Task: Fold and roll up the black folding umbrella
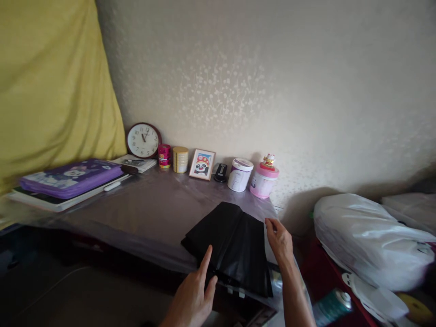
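A flat stack of black plastic, which looks like folded bags, lies over the near right part of the table. It has a crease down its middle and hangs slightly past the front edge. My left hand is at its lower left, with the index finger stretched out over the plastic and the thumb apart. Just beyond the right edge of the stack is my right hand, fingers curled and tips pinched together. Whether a bit of plastic is between those fingertips, I cannot tell.
Along the wall stand a clock, tins, a framed panda picture and two tubs, one topped by a cat figurine. A purple case lies left on the covered table. At right are a white bag and a spray can.
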Motion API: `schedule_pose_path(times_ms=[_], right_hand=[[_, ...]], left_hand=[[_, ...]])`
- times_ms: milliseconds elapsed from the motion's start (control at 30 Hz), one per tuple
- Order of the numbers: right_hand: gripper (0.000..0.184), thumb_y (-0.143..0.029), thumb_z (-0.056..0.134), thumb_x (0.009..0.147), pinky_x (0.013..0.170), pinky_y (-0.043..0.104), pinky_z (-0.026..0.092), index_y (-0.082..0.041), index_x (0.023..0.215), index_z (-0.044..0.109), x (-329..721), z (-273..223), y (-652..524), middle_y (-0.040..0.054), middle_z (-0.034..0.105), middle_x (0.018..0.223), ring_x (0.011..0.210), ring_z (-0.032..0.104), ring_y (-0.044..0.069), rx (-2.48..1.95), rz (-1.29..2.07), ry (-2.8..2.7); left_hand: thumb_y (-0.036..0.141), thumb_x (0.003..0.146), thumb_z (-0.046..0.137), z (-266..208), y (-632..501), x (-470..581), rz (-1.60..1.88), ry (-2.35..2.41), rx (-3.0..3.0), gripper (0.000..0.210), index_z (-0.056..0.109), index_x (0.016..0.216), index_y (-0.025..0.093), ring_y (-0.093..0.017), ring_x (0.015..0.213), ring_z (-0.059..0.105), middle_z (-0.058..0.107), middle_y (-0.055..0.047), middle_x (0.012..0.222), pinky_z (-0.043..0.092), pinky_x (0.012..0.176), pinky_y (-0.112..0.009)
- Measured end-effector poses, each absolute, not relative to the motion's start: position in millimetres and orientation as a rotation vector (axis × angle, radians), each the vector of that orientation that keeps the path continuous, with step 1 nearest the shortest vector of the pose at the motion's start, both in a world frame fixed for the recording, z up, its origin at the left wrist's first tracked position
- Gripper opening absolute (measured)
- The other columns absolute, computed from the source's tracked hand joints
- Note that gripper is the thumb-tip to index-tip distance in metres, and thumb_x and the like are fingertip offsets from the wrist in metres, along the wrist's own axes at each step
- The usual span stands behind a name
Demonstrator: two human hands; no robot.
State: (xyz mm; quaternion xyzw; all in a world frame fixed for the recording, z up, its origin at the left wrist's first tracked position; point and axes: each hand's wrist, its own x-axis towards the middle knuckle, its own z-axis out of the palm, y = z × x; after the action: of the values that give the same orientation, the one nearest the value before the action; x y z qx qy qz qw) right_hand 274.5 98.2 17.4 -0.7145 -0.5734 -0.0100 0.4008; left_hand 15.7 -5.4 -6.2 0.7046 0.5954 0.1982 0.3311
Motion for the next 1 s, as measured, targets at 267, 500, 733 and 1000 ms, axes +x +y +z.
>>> schedule_pose_path(times_ms=[267,500,733,1000], right_hand=[[0.038,-0.049,0.045,0.079,0.059,0.030,0.050,-0.018,0.089,0.065,276.5,12.6,87.8,0.0056,0.067,0.070,0.062,0.065,0.021,-1.725,0.428,-1.375],[0.042,-0.052,0.047,0.078,0.056,0.029,0.050,-0.019,0.097,0.065,270.5,4.9,88.9,0.0041,0.066,0.072,0.061,0.063,0.020,-1.755,0.460,-1.364],[0.050,-0.055,0.051,0.076,0.054,0.030,0.050,-0.015,0.104,0.062,266.4,4.0,87.4,0.0050,0.068,0.073,0.057,0.063,0.020,-1.789,0.559,-1.368],[0.041,-0.050,0.058,0.073,0.065,0.034,0.049,-0.018,0.095,0.067,262.1,5.3,85.0,0.0101,0.071,0.087,0.081,0.066,0.027,-1.850,0.419,-1.471]], left_hand=[[0.039,0.091,0.023,-11.5,-6.4,17.9,0.561,1.538,1.806,0.059,0.007,0.144,0.019,-0.015,0.058,0.060,0.063,0.000,0.064,0.046,0.070,-0.026],[0.040,0.091,0.022,-13.3,-5.6,17.1,0.538,1.535,1.854,0.061,0.002,0.145,0.019,-0.015,0.058,0.060,0.066,-0.003,0.072,0.045,0.068,-0.026],[0.039,0.092,0.023,-8.9,-7.9,19.1,0.541,1.537,1.819,0.059,0.006,0.144,0.018,-0.014,0.052,0.059,0.060,0.002,0.057,0.045,0.070,-0.026],[0.038,0.092,0.023,-8.5,-7.9,22.5,0.551,1.549,1.793,0.059,0.006,0.144,0.017,-0.016,0.053,0.060,0.058,0.003,0.053,0.046,0.072,-0.027]])
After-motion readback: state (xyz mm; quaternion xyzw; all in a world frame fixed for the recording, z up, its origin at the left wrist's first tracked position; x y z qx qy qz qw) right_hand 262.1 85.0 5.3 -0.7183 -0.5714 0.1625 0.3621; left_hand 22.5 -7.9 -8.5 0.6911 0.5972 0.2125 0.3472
